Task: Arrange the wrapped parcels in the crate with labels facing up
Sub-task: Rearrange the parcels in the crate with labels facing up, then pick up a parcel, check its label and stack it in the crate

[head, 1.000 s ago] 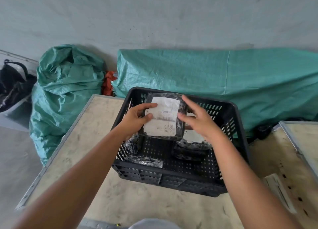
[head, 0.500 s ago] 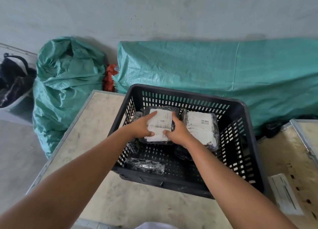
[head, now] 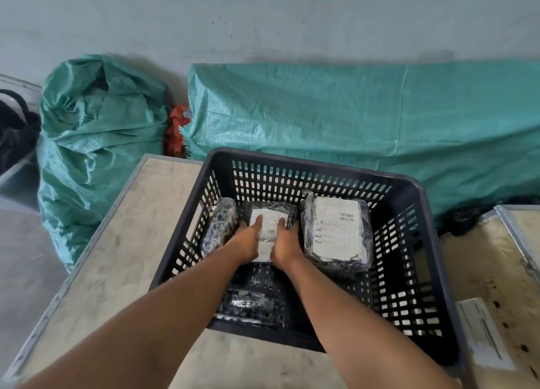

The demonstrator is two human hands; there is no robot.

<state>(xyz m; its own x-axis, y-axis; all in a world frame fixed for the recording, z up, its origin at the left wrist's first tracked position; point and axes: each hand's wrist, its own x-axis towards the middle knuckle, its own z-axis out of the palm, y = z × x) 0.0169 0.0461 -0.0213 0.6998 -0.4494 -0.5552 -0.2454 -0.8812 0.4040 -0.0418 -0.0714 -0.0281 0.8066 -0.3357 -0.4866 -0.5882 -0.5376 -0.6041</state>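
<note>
A black slotted crate [head: 415,201] stands on a pale wooden table [head: 128,236]. Both my hands reach down into it. My left hand [head: 247,241] and my right hand [head: 285,242] grip the two sides of a black wrapped parcel [head: 270,217] whose white label faces up, low on the crate floor. To its right lies a larger parcel [head: 336,231] with its label up. A dark parcel [head: 219,229] with no label showing leans by the left wall. Another dark parcel [head: 248,304] lies near the front wall.
Green woven sacks [head: 93,143] and a long green-covered bundle [head: 350,117] lie behind the table against the wall. A white flat packet [head: 482,336] rests on the table right of the crate. A second wooden surface [head: 523,228] is at far right.
The parcel, held above the crate a second ago, has come down to the crate floor between the left and right parcels, with both hands still on it.
</note>
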